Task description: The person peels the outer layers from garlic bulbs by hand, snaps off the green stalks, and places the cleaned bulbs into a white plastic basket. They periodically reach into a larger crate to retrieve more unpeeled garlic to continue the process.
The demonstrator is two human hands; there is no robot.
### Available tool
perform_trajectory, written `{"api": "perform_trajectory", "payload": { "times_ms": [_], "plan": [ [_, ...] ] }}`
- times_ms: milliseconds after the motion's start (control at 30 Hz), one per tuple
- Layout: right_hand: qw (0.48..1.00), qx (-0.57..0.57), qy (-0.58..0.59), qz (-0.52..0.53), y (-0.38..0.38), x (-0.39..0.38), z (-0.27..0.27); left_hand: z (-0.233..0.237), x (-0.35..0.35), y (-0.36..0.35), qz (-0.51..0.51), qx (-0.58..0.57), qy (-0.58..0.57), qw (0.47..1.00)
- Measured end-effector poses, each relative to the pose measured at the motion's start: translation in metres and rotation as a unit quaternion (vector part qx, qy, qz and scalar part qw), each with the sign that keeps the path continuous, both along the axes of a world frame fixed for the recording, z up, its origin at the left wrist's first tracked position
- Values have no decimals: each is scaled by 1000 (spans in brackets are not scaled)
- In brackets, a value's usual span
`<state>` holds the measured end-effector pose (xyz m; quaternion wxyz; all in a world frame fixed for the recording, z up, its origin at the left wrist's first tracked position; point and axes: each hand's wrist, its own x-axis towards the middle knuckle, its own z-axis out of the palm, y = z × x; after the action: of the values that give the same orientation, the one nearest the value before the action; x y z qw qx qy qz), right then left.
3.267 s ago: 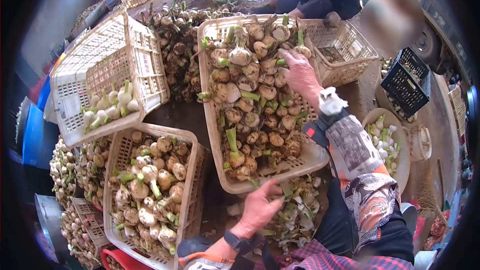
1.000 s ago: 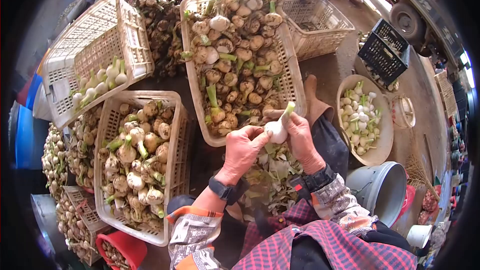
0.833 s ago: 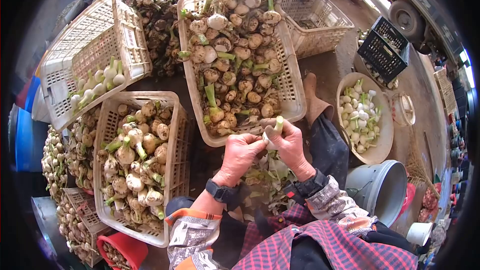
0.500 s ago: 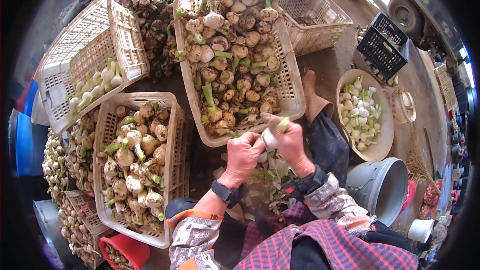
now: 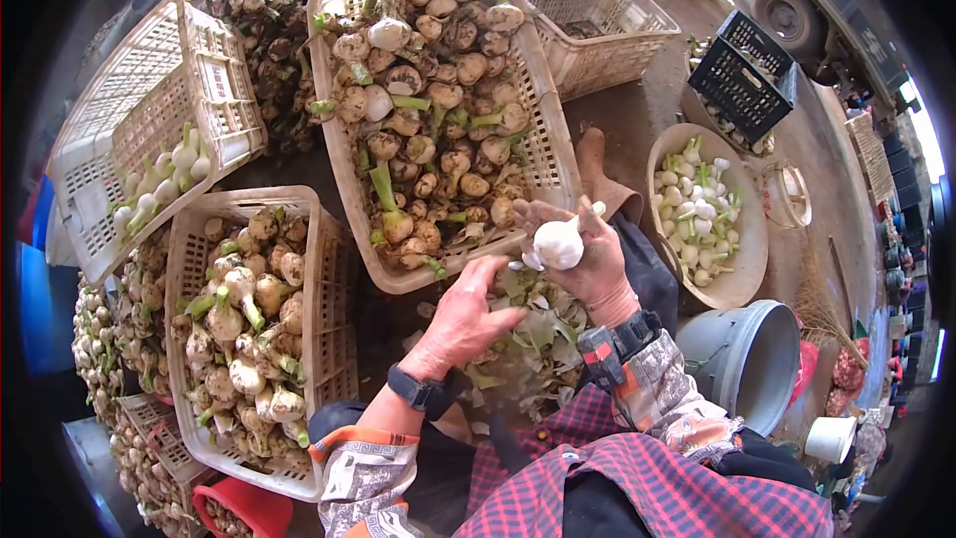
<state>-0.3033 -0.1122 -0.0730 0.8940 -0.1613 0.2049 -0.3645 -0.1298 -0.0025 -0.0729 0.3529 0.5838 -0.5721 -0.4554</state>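
Observation:
A peeled white garlic bulb (image 5: 558, 242) rests in the upturned palm of my right hand (image 5: 599, 274), with the fingers curled around it. My left hand (image 5: 463, 317) is beside it, palm down with thumb and fingers apart, holding nothing. Both hands hover over a heap of garlic skins and leaves (image 5: 543, 324) between my legs. Just ahead of them stands a plastic crate (image 5: 406, 284) full of soil-stained garlic bulbs (image 5: 453, 164) with green stem stubs. To the right, a round basin (image 5: 754, 229) holds clean white bulbs (image 5: 697, 219).
Another crate (image 5: 334, 339) of unpeeled garlic stands at left, below a tilted crate (image 5: 227, 105) with some clean bulbs. At right are a grey bucket (image 5: 732, 364), a black crate (image 5: 742, 80) and a small white tub (image 5: 831, 438). A pale crate (image 5: 602, 55) sits farther back.
My left hand has come off the bulb and opened, moving slightly down and left. My right hand has turned palm up with the bulb showing. The whole view has shifted slightly.

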Motion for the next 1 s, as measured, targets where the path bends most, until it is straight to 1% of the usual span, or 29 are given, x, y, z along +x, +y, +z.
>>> {"api": "perform_trajectory", "payload": {
  "times_ms": [33, 67, 100, 133, 167, 233, 267, 300, 333, 367, 400, 433, 467, 500, 533, 567, 600, 633, 667, 700, 733, 767, 800, 967, 1000],
  "plan": [
    [1000, -8, 3, 16, 7, 3, 0, 1, -6, -1, 22, -1, 73, 997],
    [998, 30, 52, -1, 17, 14, 8, 2, -14, -3, 44, -4, 146, 988],
    [997, 5, 44, 58, 25, 12, -3, 2, -18, -4, 67, -8, 220, 973],
    [998, 16, 38, 48, 33, 12, -8, -1, -15, -3, 40, 22, 206, 977],
    [998, 27, 32, 37, 38, 12, -12, -3, -16, 0, 50, 78, 269, 959],
    [992, -8, 124, 30, 37, 7, -16, -6, -18, 7, 67, 190, 387, 900],
    [985, -26, 170, 25, 37, 3, -17, -7, -17, 8, 61, 188, 369, 908],
    [959, -98, 264, -17, 32, -5, -22, -7, -16, 8, 54, 186, 352, 916],
    [918, -171, 353, -58, 23, -18, -32, -7, -14, 9, 49, 182, 335, 923],
    [861, -241, 437, -97, 11, -31, -36, -6, -12, 9, 43, 178, 318, 930],
    [883, -220, 399, -111, -2, -48, -31, -1, -8, 7, 38, 180, 307, 934],
    [902, -199, 361, -124, -17, -64, -22, -3, -9, 5, 53, 167, 332, 927],
    [907, -184, 370, -73, -27, -75, 0, -6, -13, 3, 67, 154, 359, 918],
    [931, -143, 318, -104, -26, -75, 10, -9, -20, 1, 79, 144, 387, 907],
    [946, -121, 294, -66, -22, -72, 21, -5, -27, 0, 89, 139, 359, 919],
    [959, -98, 265, -27, -17, -66, 26, -3, -30, -1, 72, 150, 365, 916],
    [957, -152, 247, 12, -10, -53, 24, -1, -31, -3, 58, 159, 369, 914],
    [964, -122, 236, 26, 4, -40, 22, 0, -30, -5, 45, 170, 372, 912],
    [964, -115, 234, 47, 16, -28, 15, -3, -31, -6, 12, 149, 375, 915],
    [965, -107, 231, 67, 23, -20, 9, -4, -34, -6, 17, 119, 399, 909],
    [970, -89, 215, 71, 26, -18, 7, -3, -29, -4, 7, 128, 381, 916],
    [974, -73, 201, 73, 27, -17, 5, -2, -24, -2, -3, 136, 364, 922],
    [978, -58, 187, 76, 28, -16, 5, -2, -24, -1, 1, 142, 380, 914],
    [991, -51, 121, -18, 38, 5, 7, -3, -22, -1, 23, 172, 446, 878],
    [993, -43, 109, -31, 38, 7, 8, -3, -23, -2, 27, 161, 460, 873]
  ]
}}
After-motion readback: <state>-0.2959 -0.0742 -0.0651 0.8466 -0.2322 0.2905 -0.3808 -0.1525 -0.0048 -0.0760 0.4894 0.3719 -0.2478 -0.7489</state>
